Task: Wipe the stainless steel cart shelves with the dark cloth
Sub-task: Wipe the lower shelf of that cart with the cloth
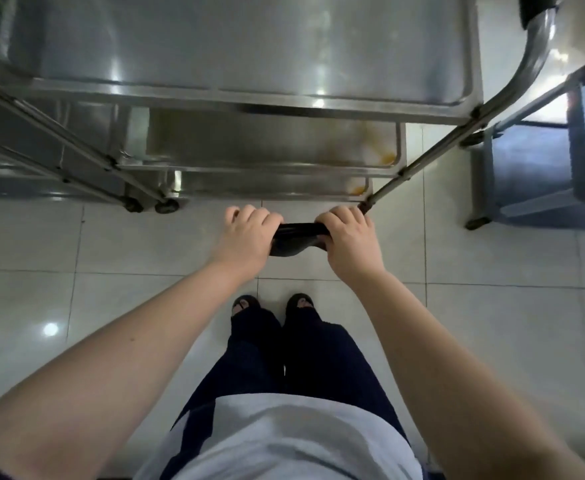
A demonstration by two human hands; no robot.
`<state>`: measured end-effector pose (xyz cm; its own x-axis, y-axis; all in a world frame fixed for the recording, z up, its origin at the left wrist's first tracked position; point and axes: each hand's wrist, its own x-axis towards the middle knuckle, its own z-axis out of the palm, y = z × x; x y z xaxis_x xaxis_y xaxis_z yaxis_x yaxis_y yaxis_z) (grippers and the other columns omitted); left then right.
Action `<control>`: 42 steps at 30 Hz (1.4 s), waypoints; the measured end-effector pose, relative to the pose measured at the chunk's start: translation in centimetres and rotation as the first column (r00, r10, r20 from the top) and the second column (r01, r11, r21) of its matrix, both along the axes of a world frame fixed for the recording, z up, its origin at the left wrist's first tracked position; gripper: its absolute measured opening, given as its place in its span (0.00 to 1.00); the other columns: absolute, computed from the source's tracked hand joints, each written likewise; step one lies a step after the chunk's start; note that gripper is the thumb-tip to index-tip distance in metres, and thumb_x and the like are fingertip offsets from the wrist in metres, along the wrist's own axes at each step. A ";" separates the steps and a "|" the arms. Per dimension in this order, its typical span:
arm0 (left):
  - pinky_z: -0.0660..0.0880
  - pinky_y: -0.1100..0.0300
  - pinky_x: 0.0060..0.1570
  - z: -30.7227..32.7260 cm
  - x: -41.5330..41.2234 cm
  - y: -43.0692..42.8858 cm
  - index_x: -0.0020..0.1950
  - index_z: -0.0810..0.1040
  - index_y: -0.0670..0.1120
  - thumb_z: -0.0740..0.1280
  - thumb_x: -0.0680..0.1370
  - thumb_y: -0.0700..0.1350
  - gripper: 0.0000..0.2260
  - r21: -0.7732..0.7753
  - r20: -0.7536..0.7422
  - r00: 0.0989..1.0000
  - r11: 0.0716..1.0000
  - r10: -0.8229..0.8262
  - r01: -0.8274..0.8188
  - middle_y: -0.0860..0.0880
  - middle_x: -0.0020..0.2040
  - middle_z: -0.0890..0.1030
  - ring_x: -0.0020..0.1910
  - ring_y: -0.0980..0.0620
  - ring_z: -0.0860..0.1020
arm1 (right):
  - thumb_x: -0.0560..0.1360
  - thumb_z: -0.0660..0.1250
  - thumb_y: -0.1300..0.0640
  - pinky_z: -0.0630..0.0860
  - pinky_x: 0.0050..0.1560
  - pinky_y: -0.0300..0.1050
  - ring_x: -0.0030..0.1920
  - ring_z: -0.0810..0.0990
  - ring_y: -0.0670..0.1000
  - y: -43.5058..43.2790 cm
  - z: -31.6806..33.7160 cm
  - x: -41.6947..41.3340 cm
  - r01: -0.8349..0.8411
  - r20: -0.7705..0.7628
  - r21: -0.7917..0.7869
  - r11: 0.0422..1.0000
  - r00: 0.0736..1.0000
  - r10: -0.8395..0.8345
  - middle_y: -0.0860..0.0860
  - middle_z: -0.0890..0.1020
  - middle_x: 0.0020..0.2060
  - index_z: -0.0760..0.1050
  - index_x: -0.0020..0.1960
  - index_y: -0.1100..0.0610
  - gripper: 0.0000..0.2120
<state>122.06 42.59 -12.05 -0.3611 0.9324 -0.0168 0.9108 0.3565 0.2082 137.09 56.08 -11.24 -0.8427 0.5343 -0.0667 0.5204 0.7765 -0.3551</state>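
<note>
I stand in front of a stainless steel cart and look straight down on it. Its top shelf (235,46) fills the upper part of the view. Below it, the middle shelf (267,143) shows an orange-brown stain near its right corner, and a strip of the bottom shelf (270,187) has a smaller stain. A dark cloth (299,237) is stretched between my hands above the floor, just in front of the cart. My left hand (248,237) grips its left end and my right hand (348,237) grips its right end, both fists closed.
A second steel cart (52,150) stands at the left, its wheels close to the first cart. A grey-blue plastic cart (540,168) is at the right. The curved push handle (533,53) rises at the top right. My feet (272,306) stand on the white tiled floor (111,244).
</note>
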 end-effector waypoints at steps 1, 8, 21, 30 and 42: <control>0.58 0.52 0.46 -0.9 0.2 0.4 0.49 0.81 0.45 0.74 0.65 0.32 0.16 -0.017 0.031 0.999 1.000 0.011 -0.010 0.47 0.43 0.81 0.43 0.41 0.77 | 0.73 0.70 0.65 0.70 0.50 0.56 0.50 0.74 0.61 0.2 -0.9 0.1 0.017 0.021 -0.027 0.999 1.000 -0.017 0.55 0.78 0.49 0.79 0.55 0.57 0.12; 0.62 0.52 0.55 -10.4 0.1 6.3 0.60 0.79 0.47 0.65 0.74 0.35 0.17 -0.017 0.241 0.950 0.980 0.197 -0.199 0.47 0.55 0.81 0.56 0.42 0.76 | 0.74 0.66 0.67 0.73 0.49 0.57 0.48 0.75 0.62 5.2 -11.4 0.2 0.106 -0.128 -0.087 0.990 0.985 -0.117 0.57 0.79 0.49 0.79 0.56 0.60 0.12; 0.71 0.49 0.59 -25.7 -9.7 29.6 0.61 0.76 0.51 0.67 0.79 0.50 0.11 0.068 0.318 0.931 0.975 0.179 -0.211 0.48 0.56 0.80 0.58 0.45 0.76 | 0.79 0.64 0.57 0.64 0.59 0.49 0.61 0.71 0.60 27.7 -25.4 -9.1 0.261 -0.093 0.072 0.963 0.963 -0.254 0.54 0.80 0.56 0.78 0.61 0.50 0.12; 0.58 0.42 0.73 -33.5 -18.9 30.4 0.76 0.67 0.53 0.58 0.83 0.50 0.20 0.198 0.119 0.959 0.940 0.258 -0.277 0.51 0.77 0.65 0.79 0.46 0.55 | 0.81 0.61 0.45 0.48 0.77 0.59 0.77 0.59 0.55 24.1 -32.3 -12.1 0.141 -0.129 0.079 0.987 0.983 -0.130 0.49 0.69 0.74 0.67 0.75 0.46 0.23; 0.32 0.36 0.72 -34.9 -25.0 34.0 0.79 0.40 0.62 0.41 0.84 0.58 0.23 -0.093 -0.061 0.957 0.953 0.283 -0.288 0.55 0.80 0.39 0.78 0.49 0.34 | 0.76 0.39 0.30 0.36 0.71 0.73 0.75 0.31 0.67 24.8 -33.9 -14.0 0.081 0.366 0.119 0.990 0.923 -0.119 0.44 0.31 0.77 0.30 0.74 0.33 0.31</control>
